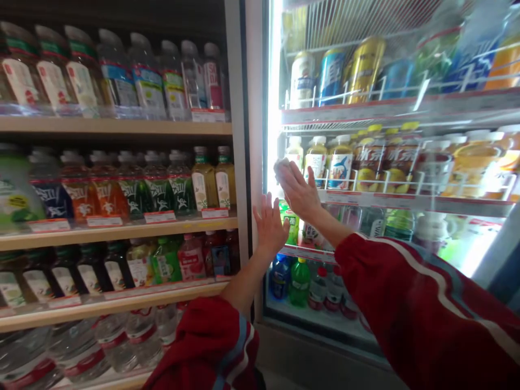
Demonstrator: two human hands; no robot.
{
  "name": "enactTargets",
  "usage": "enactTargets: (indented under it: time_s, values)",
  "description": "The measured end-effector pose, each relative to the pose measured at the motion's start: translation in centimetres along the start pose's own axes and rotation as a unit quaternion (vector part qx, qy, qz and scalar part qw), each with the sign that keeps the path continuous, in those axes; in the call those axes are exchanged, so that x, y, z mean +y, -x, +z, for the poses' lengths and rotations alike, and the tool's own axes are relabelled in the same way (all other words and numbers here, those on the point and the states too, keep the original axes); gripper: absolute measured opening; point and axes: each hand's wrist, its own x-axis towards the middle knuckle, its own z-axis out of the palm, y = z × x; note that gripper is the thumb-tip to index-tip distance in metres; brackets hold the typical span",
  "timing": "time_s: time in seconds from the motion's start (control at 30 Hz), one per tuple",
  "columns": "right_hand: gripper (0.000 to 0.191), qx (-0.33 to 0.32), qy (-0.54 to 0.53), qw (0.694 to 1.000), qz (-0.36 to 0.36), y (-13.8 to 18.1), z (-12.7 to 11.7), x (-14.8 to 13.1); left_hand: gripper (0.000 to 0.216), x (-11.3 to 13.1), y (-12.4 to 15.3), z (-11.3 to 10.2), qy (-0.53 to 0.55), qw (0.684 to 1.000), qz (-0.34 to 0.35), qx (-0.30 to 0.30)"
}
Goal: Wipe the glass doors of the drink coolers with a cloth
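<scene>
My left hand (270, 225) lies flat, fingers spread, against the left edge of the cooler's glass door (406, 179) beside its white frame (255, 135). My right hand (298, 189) presses a small whitish cloth (283, 167) onto the glass a little higher, fingers folded over the cloth. Both arms wear red sleeves with white and blue stripes. Behind the glass stand cans and bottled drinks on lit wire shelves.
Left of the cooler are open wooden shelves (117, 127) packed with bottled drinks (162, 187) and price tags (159, 217). Large water bottles (81, 346) fill the lowest shelf. Inside the cooler, cans (333, 76) line the upper rack.
</scene>
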Motion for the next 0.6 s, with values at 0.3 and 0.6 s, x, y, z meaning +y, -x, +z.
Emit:
enactTargets:
  time_s: [0.3,0.6]
  values:
    - [0.053,-0.033,-0.001,0.999,-0.041,-0.8,0.4,-1.2,0.062,-0.4,0.7,-0.1,0.008,1.0,-0.003,-0.008]
    - [0.05,-0.057,0.001,0.995,-0.084,-0.7,0.3,-1.7,0.063,-0.1,1.0,-0.2,0.013,0.999,-0.017,-0.027]
